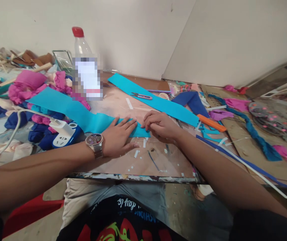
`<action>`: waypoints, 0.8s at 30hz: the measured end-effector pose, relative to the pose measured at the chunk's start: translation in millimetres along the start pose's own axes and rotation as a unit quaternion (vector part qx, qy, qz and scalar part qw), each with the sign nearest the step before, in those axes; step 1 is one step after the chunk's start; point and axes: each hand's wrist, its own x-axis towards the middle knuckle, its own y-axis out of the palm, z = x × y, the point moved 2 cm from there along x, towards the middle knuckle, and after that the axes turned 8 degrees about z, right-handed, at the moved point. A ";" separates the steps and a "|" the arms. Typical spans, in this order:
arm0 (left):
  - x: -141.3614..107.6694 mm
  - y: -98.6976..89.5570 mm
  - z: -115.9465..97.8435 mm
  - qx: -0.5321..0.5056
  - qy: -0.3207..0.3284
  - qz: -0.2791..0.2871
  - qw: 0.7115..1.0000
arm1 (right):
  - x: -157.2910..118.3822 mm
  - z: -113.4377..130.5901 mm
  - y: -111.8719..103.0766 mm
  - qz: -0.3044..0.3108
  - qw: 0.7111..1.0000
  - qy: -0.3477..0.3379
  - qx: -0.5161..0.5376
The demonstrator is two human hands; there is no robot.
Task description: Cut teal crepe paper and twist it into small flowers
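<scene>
A long bright blue fabric strip (pixel 95 123) stretches from the pile at left to the middle of the work board. My left hand (pixel 117 135), with a watch on its wrist, lies flat across it, fingers spread. At the strip's right end, my right hand (pixel 160 124) is closed, thumb and forefinger pinched at its upper edge. Behind my hands lies a second blue strip (pixel 173 108), slanting to the right. Small thread snips (pixel 141 96) rest on it. An orange-handled cutter (pixel 211 123) touches that strip's right end.
A bottle with a red cap (pixel 78 32) stands behind a lit phone (pixel 87 75), partly blurred. At left are a power strip (pixel 65 135) and bunched pink and navy fabric (pixel 28 85). A teal fabric strip (pixel 251 124) and a thin white stick (pixel 256 171) lie at right.
</scene>
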 end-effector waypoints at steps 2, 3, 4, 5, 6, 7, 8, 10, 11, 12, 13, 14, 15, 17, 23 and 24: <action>-0.2 0.1 0.1 0.000 0.000 0.000 1.000 | 0.0 0.9 -0.1 -0.003 1.000 -0.002 0.009; -0.2 0.1 0.2 -0.001 0.001 0.000 1.000 | 0.2 1.0 -0.2 -0.008 1.000 -0.005 0.010; -0.2 0.2 0.3 -0.001 0.001 0.000 1.000 | 0.4 0.8 -0.2 -0.014 1.000 -0.009 0.009; -0.2 0.3 0.4 -0.002 0.001 0.000 1.000 | 0.6 0.3 -0.2 -0.018 1.000 -0.014 0.004; -0.1 0.3 0.4 -0.003 0.001 0.001 1.000 | 0.9 -0.5 -0.1 -0.020 1.000 -0.021 -0.002; -0.1 0.4 0.5 -0.004 0.002 0.001 1.000 | 1.3 -1.6 0.3 -0.018 0.999 -0.029 -0.010; 0.0 0.5 0.5 -0.005 0.002 0.002 1.000 | 1.6 -2.9 0.8 -0.014 0.999 -0.039 -0.018; 0.1 0.6 0.3 -0.006 0.002 0.002 1.000 | 2.1 -5.8 1.9 -0.001 0.998 -0.057 -0.031; 0.1 0.7 0.2 -0.007 0.002 0.002 1.000 | 2.2 -7.2 2.4 0.002 0.997 -0.063 -0.036; 0.1 0.9 0.1 -0.008 0.001 0.002 1.000 | 2.3 -8.6 2.8 0.005 0.997 -0.067 -0.041; 0.0 1.0 0.0 -0.008 -0.001 0.001 1.000 | 2.4 -9.7 3.1 0.007 0.997 -0.069 -0.046; 0.0 1.2 0.0 -0.008 -0.004 0.001 1.000 | 2.4 -10.5 3.4 0.009 0.996 -0.069 -0.049; -0.1 1.3 0.1 -0.006 -0.007 0.000 1.000 | 2.3 -11.1 3.7 0.010 0.996 -0.069 -0.052; -0.5 1.4 0.3 -0.002 -0.011 0.001 1.000 | 2.2 -11.6 4.1 0.012 0.996 -0.068 -0.055; -3.2 -3.4 -1.4 0.021 -0.029 0.003 0.999 | 2.3 -11.0 4.7 0.014 0.996 -0.070 -0.053; -4.0 -4.6 -2.4 0.024 -0.032 0.001 0.999 | 2.5 -11.0 4.7 0.014 0.996 -0.069 -0.053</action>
